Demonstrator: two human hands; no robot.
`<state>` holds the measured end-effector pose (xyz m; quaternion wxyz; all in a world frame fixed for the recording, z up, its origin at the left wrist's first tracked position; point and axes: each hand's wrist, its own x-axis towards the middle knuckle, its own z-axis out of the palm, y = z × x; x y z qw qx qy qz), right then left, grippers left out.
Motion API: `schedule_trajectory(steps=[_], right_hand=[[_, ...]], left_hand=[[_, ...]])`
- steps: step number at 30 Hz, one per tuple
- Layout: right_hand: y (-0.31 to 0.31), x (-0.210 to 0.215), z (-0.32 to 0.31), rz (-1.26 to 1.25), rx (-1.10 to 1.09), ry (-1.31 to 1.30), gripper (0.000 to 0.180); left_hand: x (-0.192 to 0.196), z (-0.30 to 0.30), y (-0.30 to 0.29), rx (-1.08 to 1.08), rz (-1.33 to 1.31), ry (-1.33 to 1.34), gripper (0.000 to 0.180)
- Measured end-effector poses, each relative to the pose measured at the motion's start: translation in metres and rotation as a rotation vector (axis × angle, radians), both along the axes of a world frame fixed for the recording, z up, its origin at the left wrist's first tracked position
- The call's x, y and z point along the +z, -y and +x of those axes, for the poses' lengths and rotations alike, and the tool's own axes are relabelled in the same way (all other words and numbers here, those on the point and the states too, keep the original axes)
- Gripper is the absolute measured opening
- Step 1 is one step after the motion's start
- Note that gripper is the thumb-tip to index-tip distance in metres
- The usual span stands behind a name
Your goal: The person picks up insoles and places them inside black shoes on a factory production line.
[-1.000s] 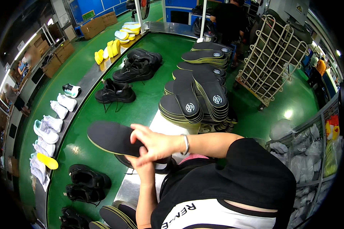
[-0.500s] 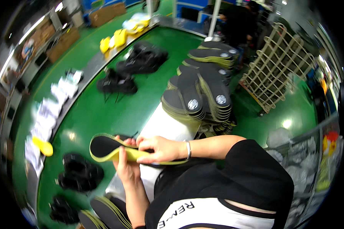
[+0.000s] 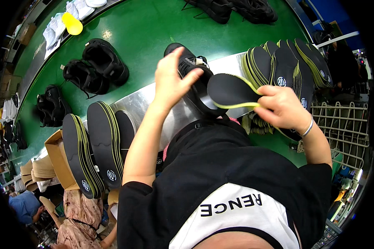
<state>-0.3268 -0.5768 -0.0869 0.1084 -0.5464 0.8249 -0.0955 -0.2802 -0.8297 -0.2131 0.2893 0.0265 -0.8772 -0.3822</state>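
Below, green tabletop (image 3: pixel 143 31), black shoe (image 3: pixel 195 92) over metal strip (image 3: pixel 135 99), wire cart (image 3: pixel 340 131).

A green surface (image 3: pixel 141 54) curves across the room, bordered by a grey rail (image 3: pixel 90 20) at upper left, with a bright metal strip (image 3: pixel 178 118) along its near side. A pale glare shines on the green. Beyond the rail lies green floor (image 3: pixel 39 32). At right stands a cream wire cart (image 3: pixel 338 128); above it, a white pole (image 3: pixel 337 39) slants before a blue panel (image 3: pixel 344 15). The far left is dim and warped, perhaps more workstations.
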Motion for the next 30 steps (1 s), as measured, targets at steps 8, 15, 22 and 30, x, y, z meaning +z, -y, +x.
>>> schedule_trajectory(steps=[8, 15, 22, 30], right_hand=[[0.071, -0.080, 0.007, 0.272, -0.016, -0.167, 0.014], [0.107, -0.114, 0.022, 0.146, -0.248, -0.013, 0.020], [0.060, -0.073, 0.031, 0.332, -0.141, -0.045, 0.048], [0.057, -0.087, 0.010, 0.189, -0.090, -0.091, 0.021]], left_hand=[[-0.023, -0.020, -0.027, 0.073, 0.068, 0.121, 0.020], [-0.020, -0.015, -0.035, 0.234, 0.142, 0.284, 0.026], [-0.035, -0.017, -0.041, 0.320, 0.169, 0.229, 0.022], [-0.038, -0.023, -0.043, 0.331, 0.215, 0.199, 0.021]])
